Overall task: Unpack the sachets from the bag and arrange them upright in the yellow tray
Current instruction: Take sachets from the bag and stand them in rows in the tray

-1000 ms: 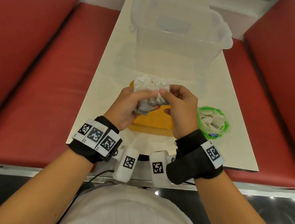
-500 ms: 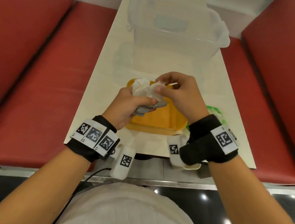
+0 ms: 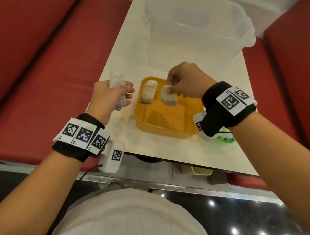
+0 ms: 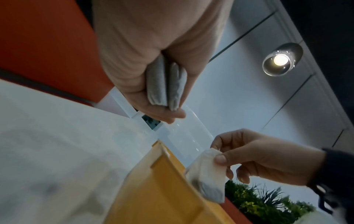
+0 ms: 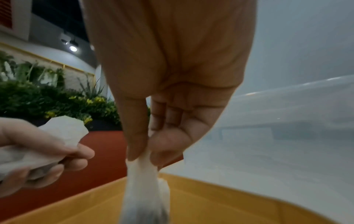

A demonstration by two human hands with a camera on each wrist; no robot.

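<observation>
The yellow tray [image 3: 168, 129] sits on the white table [image 3: 212, 155] in front of me. One white sachet [image 3: 148, 91] stands upright at the tray's far left. My right hand [image 3: 185, 81] pinches the top of a second sachet [image 3: 168, 97] just right of it, bottom inside the tray; the same sachet [image 5: 145, 195] hangs from thumb and finger in the right wrist view. My left hand [image 3: 109, 97] grips a bundle of sachets [image 3: 117, 80] left of the tray, above the table edge. Their grey ends [image 4: 164, 84] poke out of the fist.
A clear plastic storage box [image 3: 196, 26] stands at the far end of the table. A green-rimmed bag [image 3: 226, 138] lies right of the tray, mostly hidden by my right wrist. Red bench seats [image 3: 43, 62] flank the table on both sides.
The hands have parted. My left hand moved left off the tray with the bundle; my right hand drew one sachet out and lowered it into the tray beside the standing one.
</observation>
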